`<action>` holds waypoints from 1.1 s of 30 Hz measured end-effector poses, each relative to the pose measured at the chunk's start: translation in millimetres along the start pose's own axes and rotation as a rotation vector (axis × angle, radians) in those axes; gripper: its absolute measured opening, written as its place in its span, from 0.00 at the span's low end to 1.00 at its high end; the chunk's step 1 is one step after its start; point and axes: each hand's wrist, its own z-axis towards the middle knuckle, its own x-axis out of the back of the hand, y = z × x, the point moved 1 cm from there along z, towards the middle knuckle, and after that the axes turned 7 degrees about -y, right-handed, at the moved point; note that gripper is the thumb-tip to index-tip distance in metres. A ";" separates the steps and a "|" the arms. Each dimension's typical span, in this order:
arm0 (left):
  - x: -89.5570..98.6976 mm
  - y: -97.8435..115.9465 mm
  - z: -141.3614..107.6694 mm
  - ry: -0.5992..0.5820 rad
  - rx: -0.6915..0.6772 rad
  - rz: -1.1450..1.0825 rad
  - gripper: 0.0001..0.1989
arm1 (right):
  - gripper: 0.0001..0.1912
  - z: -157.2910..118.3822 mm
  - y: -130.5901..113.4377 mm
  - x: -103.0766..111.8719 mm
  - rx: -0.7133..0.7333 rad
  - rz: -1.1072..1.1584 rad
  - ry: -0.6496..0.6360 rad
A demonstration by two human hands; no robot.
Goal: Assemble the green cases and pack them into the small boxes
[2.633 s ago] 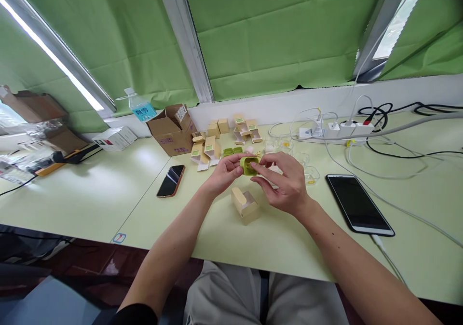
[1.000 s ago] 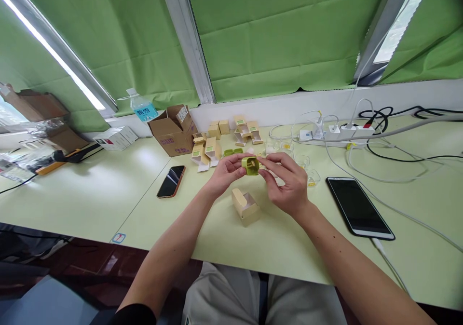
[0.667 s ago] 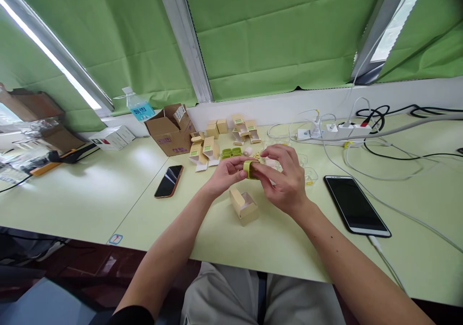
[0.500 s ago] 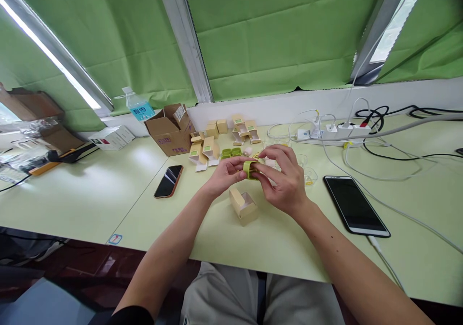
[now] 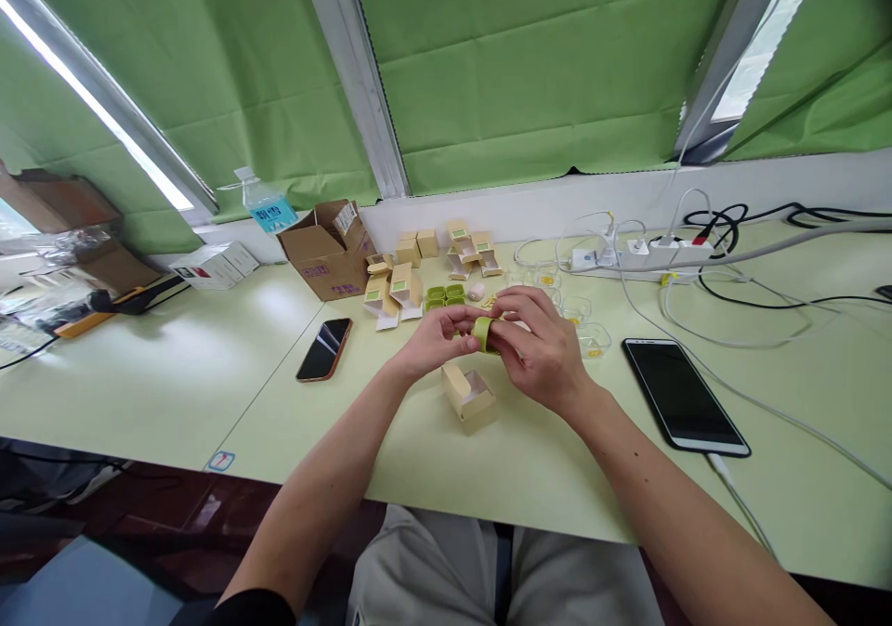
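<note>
Between my two hands, above the table, is a small green box-like piece with an open side. My left hand grips it from the left with thumb and fingers. From the right, my right hand closes on it, its fingertips at or inside the opening; what they pinch there is hidden. Just below the hands stands an open tan cardboard box, its flap raised. Behind my left fingers lie several similar green pieces, with a small pale pinkish item beside them.
Opened small tan boxes and a larger brown carton stand at the back left. Clear plastic cases lie beyond my right hand. A dark phone is at left, a larger charging phone at right, near a power strip.
The green piece has turned and shifted slightly right. My right fingers have curled lower and closer around it, uncovering more of the clear cases behind. The tan box has not moved.
</note>
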 end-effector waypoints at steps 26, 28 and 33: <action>3.2 -8.5 5.4 0.121 -0.082 -0.145 0.32 | 0.29 -6.4 -1.1 -6.8 -0.138 0.266 0.044; 4.0 -9.2 6.0 0.164 -0.077 -0.126 0.28 | 0.29 -5.6 -0.8 -5.5 -0.155 0.250 0.049; 4.0 -10.0 5.7 0.150 -0.038 -0.109 0.27 | 0.28 -6.9 -3.0 -6.4 -0.137 0.200 -0.002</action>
